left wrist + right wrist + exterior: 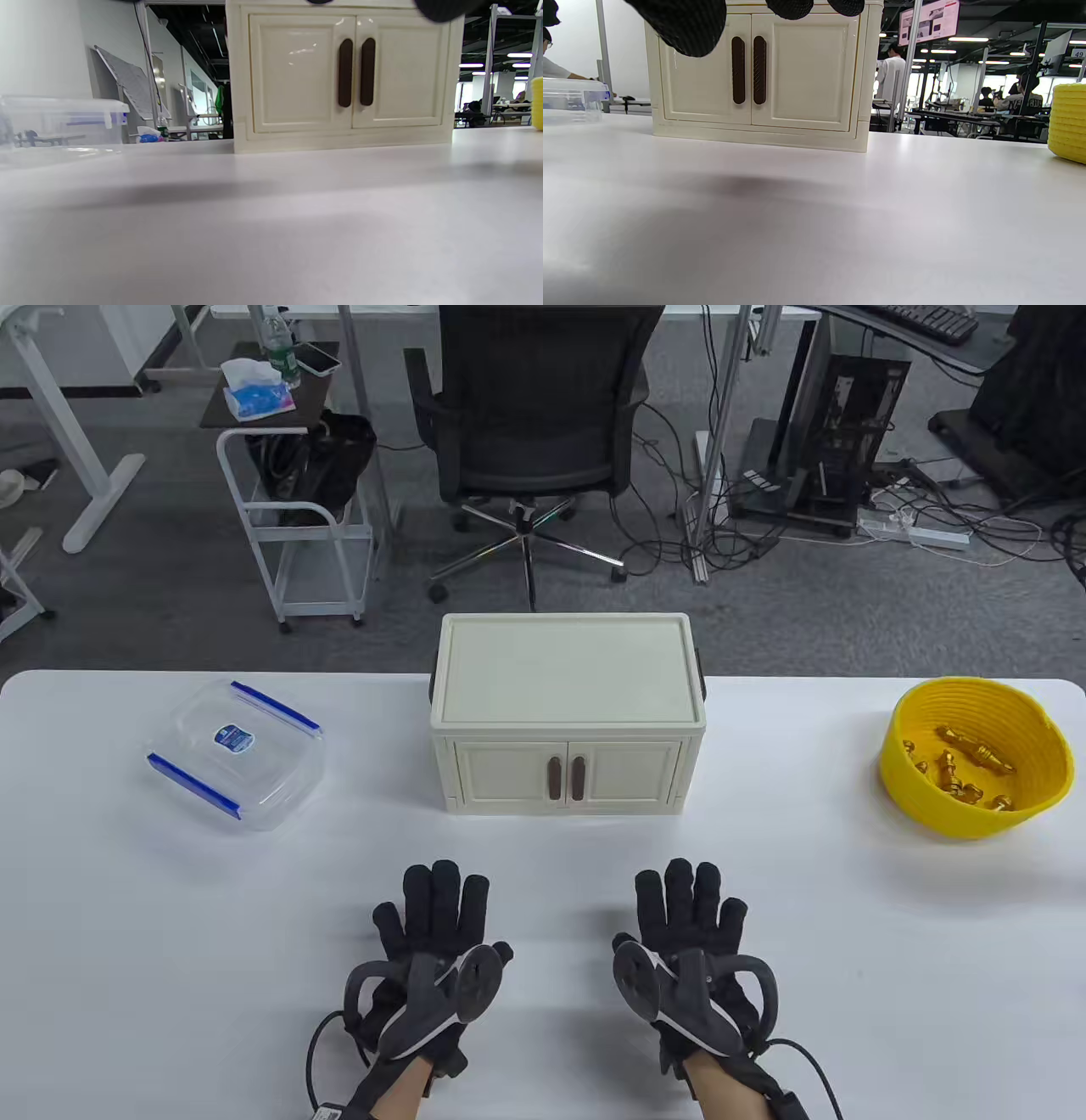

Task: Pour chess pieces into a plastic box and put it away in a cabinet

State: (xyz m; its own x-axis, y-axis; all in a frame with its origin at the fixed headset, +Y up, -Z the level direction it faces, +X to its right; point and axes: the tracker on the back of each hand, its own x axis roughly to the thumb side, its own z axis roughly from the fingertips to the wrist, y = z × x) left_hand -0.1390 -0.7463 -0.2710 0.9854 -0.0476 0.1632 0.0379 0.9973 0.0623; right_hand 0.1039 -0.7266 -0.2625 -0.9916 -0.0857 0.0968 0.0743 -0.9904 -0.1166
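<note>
Hands first: the left hand (433, 937) and right hand (691, 937) both sit palm-down near the front edge of the worktop (543, 882), side by side, fingers stretched out flat and spread, nothing in either one. Each has a tracker strapped to its back.

Straight ahead of them, at the middle of the back edge, is the cream cabinet (567, 712). Both doors are closed, and the two dark handles (566, 777) sit right next to each other at the center. You get a good low look at those doors from the wrist views too.

Plastic box (236, 753) is over toward the back left corner, clear with blue clips, and its lid is on. Way off by the right edge is the yellow bowl (976, 768) with the gold chess pieces (967, 768) piled inside. Box and bowl are well apart, cabinet between them.
</note>
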